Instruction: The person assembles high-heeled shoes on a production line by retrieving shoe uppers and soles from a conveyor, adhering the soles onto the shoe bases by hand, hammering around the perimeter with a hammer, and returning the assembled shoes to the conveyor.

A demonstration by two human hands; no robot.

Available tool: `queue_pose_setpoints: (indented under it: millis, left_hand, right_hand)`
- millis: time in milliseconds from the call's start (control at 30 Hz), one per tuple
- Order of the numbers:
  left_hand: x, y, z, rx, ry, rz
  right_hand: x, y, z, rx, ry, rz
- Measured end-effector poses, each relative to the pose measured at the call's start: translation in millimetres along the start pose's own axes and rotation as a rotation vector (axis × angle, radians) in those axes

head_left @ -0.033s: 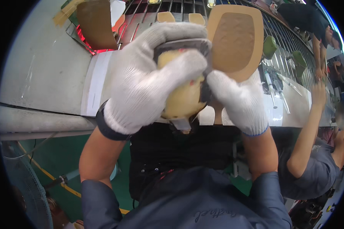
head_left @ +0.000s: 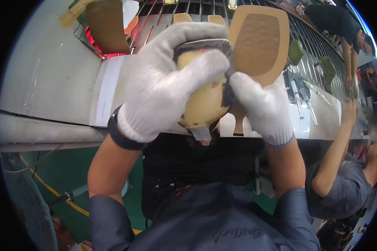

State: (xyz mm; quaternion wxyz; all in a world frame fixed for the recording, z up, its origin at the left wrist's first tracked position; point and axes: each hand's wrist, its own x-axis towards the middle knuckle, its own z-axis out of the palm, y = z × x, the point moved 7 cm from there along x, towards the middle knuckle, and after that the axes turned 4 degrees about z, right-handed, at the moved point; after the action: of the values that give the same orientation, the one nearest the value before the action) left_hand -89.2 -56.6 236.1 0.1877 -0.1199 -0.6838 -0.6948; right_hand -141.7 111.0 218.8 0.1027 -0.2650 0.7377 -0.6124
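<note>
My left hand (head_left: 163, 83), in a white knit glove, wraps round a yellow block (head_left: 205, 106) that looks like a shoe last. Dark grey material edges the block, and a small grey tab hangs at its near end. The left thumb lies across its face. My right hand (head_left: 266, 108), gloved too, grips a tan sole-shaped piece (head_left: 259, 46) with a browner, dimpled middle; the fingers behind it are hidden. The right thumb rests by the block's right edge; I cannot tell if it touches.
Beyond my hands runs a roller conveyor (head_left: 153, 20) with small tan pieces (head_left: 216, 19). White-handled brushes (head_left: 297, 98) and green curved pieces (head_left: 295, 52) lie at right. A brown panel (head_left: 107, 27) stands at far left near red light. A co-worker's arm (head_left: 335, 146) reaches in at right.
My left hand and the yellow block have shifted slightly to the right. The tan piece and my right hand have barely moved.
</note>
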Motion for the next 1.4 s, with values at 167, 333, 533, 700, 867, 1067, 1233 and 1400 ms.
queue_pose_setpoints:
  millis: [167, 333, 533, 700, 867, 1067, 1233, 1400]
  left_hand:
    - [18, -45, -3, -0.686, -0.113, -0.077]
    - [11, -40, -7, -0.594, -0.061, -0.045]
    - [1, -33, -24, -0.521, 0.014, -0.109]
    - [-13, -14, 0, -0.495, -0.022, -0.113]
    - [-25, 1, 14, -0.377, -0.041, -0.126]
    - [-39, 3, 19, -0.396, -0.139, -0.188]
    - [-42, 4, 22, -0.351, -0.239, -0.087]
    - [-43, 5, 24, -0.282, -0.275, 0.043]
  right_hand:
    - [13, 15, -6, 0.241, 0.104, 0.056]
    - [-5, 29, -7, 0.038, 0.156, 0.077]
    - [-73, 49, -10, 0.309, 0.089, 0.306]
    - [-96, 1, 35, 0.627, -0.113, 0.376]
    - [-90, 6, 41, 0.63, -0.048, 0.434]
    - [-92, -4, 38, 0.306, -0.106, 0.282]
    - [-97, -6, 39, 0.3, -0.186, 0.304]
    - [-98, -3, 38, 0.273, -0.147, 0.185]
